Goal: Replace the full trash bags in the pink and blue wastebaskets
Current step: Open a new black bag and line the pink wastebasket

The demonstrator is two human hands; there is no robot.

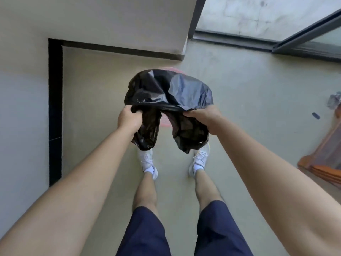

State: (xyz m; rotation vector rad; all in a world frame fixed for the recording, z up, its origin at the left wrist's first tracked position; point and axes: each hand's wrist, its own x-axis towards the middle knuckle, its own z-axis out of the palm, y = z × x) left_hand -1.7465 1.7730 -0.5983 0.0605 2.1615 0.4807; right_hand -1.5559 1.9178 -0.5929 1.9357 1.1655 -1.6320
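Note:
A black trash bag (171, 93) billows in the air in front of me, its mouth stretched between both hands. My left hand (128, 120) grips the bag's rim on the left, and my right hand (204, 119) grips it on the right. Loose ends of the bag hang down below each hand. Under the bag, only slivers of the pink wastebasket (166, 122) show, standing on the floor just ahead of my feet. The blue wastebasket is not in view.
A wall with a dark baseboard (55, 108) runs along the left and turns a corner ahead. A glass sliding door (304, 41) is at the top right. An orange wooden object (321, 159) and crumpled grey stuff (334, 101) lie at the right edge.

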